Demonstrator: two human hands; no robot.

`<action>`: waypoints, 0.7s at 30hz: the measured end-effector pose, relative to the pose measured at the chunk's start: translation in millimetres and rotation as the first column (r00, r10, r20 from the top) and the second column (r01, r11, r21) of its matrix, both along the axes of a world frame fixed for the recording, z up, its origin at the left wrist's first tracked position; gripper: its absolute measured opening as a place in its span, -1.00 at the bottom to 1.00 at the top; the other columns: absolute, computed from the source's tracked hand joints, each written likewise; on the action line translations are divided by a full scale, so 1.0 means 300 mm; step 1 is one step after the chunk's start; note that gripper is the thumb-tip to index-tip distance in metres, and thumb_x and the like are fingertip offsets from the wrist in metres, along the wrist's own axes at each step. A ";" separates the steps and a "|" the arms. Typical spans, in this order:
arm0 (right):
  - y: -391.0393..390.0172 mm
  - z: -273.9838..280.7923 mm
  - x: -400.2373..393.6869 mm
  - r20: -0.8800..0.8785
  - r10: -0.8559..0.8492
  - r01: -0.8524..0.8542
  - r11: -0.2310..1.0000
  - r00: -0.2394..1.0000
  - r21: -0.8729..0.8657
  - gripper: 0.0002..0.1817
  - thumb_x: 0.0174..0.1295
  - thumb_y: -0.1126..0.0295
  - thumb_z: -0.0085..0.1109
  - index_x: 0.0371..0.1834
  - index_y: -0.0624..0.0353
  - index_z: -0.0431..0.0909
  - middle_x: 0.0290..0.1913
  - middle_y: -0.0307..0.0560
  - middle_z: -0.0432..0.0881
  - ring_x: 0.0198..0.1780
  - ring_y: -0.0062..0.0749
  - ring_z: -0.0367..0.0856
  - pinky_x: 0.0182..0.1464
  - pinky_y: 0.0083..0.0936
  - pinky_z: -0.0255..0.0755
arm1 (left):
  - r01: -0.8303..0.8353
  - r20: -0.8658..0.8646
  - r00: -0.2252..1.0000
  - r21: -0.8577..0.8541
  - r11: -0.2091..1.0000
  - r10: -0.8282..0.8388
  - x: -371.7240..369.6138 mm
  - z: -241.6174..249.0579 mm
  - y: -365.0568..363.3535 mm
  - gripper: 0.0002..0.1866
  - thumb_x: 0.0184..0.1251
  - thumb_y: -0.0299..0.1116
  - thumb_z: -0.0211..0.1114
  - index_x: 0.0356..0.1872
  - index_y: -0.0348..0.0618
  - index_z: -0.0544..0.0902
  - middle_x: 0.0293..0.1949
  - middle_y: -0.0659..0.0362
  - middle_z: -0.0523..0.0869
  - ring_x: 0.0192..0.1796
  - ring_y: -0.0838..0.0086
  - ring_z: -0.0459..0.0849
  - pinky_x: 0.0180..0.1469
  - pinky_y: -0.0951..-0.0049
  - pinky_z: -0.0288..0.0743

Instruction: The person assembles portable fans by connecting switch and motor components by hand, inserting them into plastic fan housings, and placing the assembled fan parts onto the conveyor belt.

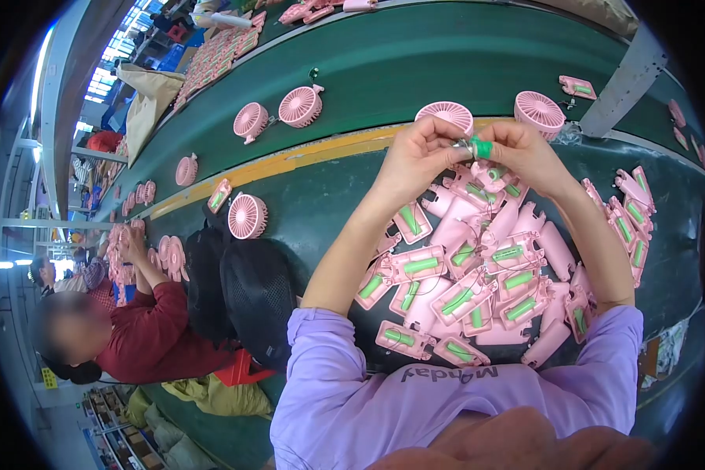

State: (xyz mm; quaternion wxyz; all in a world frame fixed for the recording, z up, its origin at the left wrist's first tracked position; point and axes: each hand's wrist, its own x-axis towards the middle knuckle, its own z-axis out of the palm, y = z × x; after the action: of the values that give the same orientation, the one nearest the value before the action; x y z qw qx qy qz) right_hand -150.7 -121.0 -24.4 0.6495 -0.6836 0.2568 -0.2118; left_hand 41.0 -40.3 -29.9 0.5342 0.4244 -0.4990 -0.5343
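Note:
My left hand [417, 155] and my right hand [525, 150] meet above the green work surface, pinching a small green battery cell [482, 147] with thin wires between their fingertips. Right below them lies a heap of pink fan handle shells [478, 274], many with green cells fitted inside. One pink shell [489, 176] sits just under my fingers. Two pink fan heads [445, 114] [539, 110] stand just beyond my hands by the yellow stripe.
A green conveyor belt [415, 63] carries pink fan heads [301, 106] and a handle part [577, 87]. More pink shells [630, 215] lie at my right. Two black mesh chair backs [254, 298] stand at my left. A person in a red top [145, 329] sits further left.

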 end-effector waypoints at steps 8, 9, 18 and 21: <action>-0.273 -0.137 -0.083 0.123 -0.416 0.384 0.897 0.901 0.222 -0.73 0.39 0.42 -0.04 0.01 0.41 0.45 -0.15 0.00 0.64 -0.20 -0.38 0.68 -0.12 -0.56 0.62 | -0.336 0.220 0.904 -0.162 0.928 0.366 0.125 0.003 -0.035 -0.65 0.25 -0.54 0.27 0.07 -0.31 0.50 -0.05 0.12 0.63 0.03 0.52 0.57 0.00 0.55 0.47; -0.329 -0.180 -0.108 0.183 -0.473 0.438 0.876 0.862 0.202 -0.73 0.39 0.41 -0.04 0.03 0.38 0.44 -0.11 0.01 0.62 -0.13 -0.38 0.67 -0.06 -0.55 0.60 | -0.334 0.362 0.844 -0.223 0.916 0.396 0.146 0.003 -0.038 -0.62 0.23 -0.49 0.30 0.07 -0.31 0.50 -0.01 0.09 0.62 0.07 0.46 0.56 0.04 0.50 0.46; -0.226 -0.088 -0.081 0.099 -0.485 0.363 0.488 0.869 -0.794 -0.68 0.20 0.45 0.14 0.03 0.27 0.50 0.06 0.02 0.55 0.12 -0.27 0.50 0.17 -0.42 0.33 | -0.245 0.841 -0.096 -0.538 0.807 0.532 0.377 -0.114 -0.205 -0.38 0.08 -0.24 0.41 0.18 -0.23 0.44 0.30 -0.08 0.36 0.41 0.07 0.21 0.33 -0.17 0.07; -0.105 -0.052 -0.042 -0.208 -0.131 -0.058 0.700 0.969 -0.711 -0.69 0.16 0.34 0.20 -0.08 0.29 0.56 -0.10 0.00 0.57 -0.01 -0.21 0.52 0.08 -0.37 0.38 | -0.199 0.799 -0.222 -0.599 0.776 0.559 0.470 -0.151 -0.260 -0.45 0.08 -0.23 0.40 0.10 -0.21 0.49 0.27 -0.03 0.40 0.40 0.11 0.24 0.32 -0.19 0.09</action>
State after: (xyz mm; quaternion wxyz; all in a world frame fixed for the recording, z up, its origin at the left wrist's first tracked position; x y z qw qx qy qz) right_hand -163.1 -152.6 -40.1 0.2938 -0.8966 0.2458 -0.2223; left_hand 181.9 -118.3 -75.3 0.1875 0.7302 -0.6237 0.2064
